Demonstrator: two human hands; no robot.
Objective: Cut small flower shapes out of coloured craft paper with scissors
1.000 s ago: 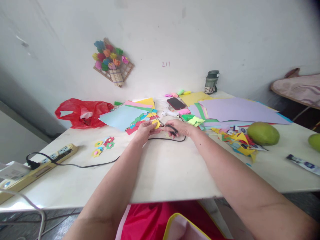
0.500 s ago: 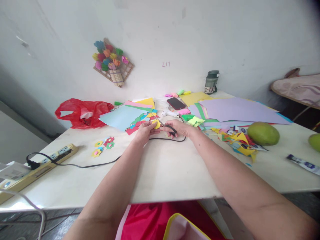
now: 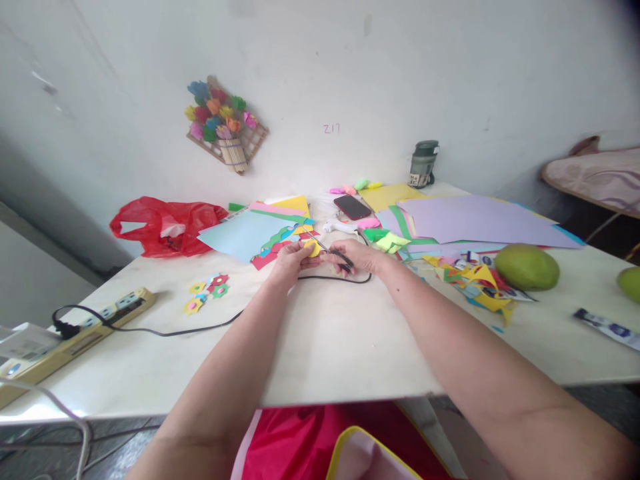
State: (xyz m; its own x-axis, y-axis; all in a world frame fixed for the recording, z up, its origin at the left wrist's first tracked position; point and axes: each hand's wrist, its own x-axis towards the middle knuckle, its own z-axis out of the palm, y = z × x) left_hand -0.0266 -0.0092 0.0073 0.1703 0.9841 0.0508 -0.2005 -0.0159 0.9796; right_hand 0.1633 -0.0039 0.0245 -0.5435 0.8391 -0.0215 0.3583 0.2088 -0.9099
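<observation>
Between the thumb and fingers of my left hand (image 3: 291,262) is a small piece of yellow paper (image 3: 313,249). My right hand (image 3: 356,255) grips a pair of scissors (image 3: 342,261) by the black handles, and the blades point up and left beside the yellow paper. Whether the blades touch the paper I cannot tell. Just beyond the hands lie red, blue and green cut paper strips (image 3: 273,250) and a white glue gun (image 3: 341,227). Several small paper flowers (image 3: 219,287) rest on the table to the left of my left hand.
A black cord (image 3: 193,330) runs across the table from a power strip (image 3: 115,310). Paper scraps (image 3: 483,283) and a green mango (image 3: 527,267) are at right. Behind are a phone (image 3: 353,207), purple sheets (image 3: 475,220), a bottle (image 3: 423,164) and a red plastic bag (image 3: 193,233).
Both hands stay in almost the same place. The scissors and the yellow paper have shifted only very slightly.
</observation>
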